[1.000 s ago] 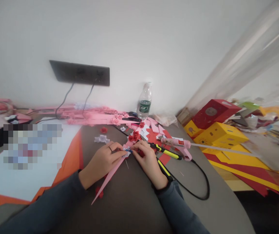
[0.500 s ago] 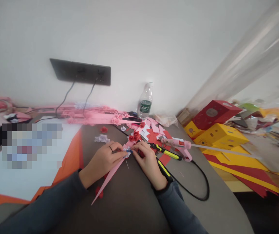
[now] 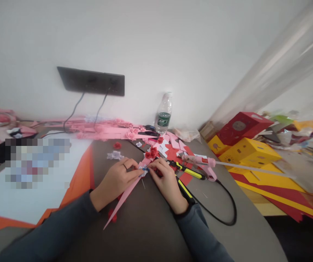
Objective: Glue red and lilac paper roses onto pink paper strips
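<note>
Between my fingertips is a small white-and-blue paper flower (image 3: 144,174), lying on a long pointed pink paper strip (image 3: 120,205). My left hand (image 3: 121,177) pinches the flower from the left, a dark ring on one finger. From the right, my right hand (image 3: 168,182) grips it with thumb and fingers, partly hiding it. Red paper flowers (image 3: 151,153) sit on the strip just beyond my hands. A pale lilac paper flower (image 3: 115,155) and a red one (image 3: 117,145) lie left of the strip. Another red flower (image 3: 112,215) is partly under its pointed end.
Right of my hands lie yellow-and-black handled pliers (image 3: 190,171) and a pink glue gun (image 3: 200,161) with a black cord (image 3: 235,209). A water bottle (image 3: 164,114) stands by the wall. Pink paper pieces (image 3: 104,131) line the back; yellow boxes (image 3: 250,154) stand at right.
The view has shifted very slightly. Both hands stay at the same white-and-blue paper flower, with almost no visible finger movement.
</note>
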Available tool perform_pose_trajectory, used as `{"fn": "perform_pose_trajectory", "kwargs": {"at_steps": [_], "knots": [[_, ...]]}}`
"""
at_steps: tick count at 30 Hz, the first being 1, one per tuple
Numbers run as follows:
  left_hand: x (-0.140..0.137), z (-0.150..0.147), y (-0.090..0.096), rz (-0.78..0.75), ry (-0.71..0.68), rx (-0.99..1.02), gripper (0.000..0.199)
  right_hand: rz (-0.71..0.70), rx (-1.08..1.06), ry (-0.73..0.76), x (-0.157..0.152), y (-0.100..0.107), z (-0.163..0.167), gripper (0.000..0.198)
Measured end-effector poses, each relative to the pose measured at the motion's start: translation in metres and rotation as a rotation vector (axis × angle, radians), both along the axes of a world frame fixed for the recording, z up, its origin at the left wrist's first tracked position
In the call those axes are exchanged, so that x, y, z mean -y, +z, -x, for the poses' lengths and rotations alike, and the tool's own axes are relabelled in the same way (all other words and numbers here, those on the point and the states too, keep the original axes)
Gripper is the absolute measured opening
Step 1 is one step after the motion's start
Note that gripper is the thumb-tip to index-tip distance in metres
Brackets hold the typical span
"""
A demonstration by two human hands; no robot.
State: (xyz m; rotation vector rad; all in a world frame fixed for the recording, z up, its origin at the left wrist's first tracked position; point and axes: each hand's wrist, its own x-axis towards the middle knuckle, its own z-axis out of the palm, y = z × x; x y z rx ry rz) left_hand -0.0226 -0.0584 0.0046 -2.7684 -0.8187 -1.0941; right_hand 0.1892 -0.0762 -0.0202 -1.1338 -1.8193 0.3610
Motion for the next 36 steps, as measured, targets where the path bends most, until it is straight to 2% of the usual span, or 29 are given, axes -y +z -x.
{"fn": "perform_pose_trajectory", "kwargs": {"at_steps": [36], "knots": [[0.0006,0.0003,-0.0061,0.004,0.011,-0.025,0.021,-0.010,0.040,0.001,-0.0003,-0.0003,-0.0002,0.015]]}}
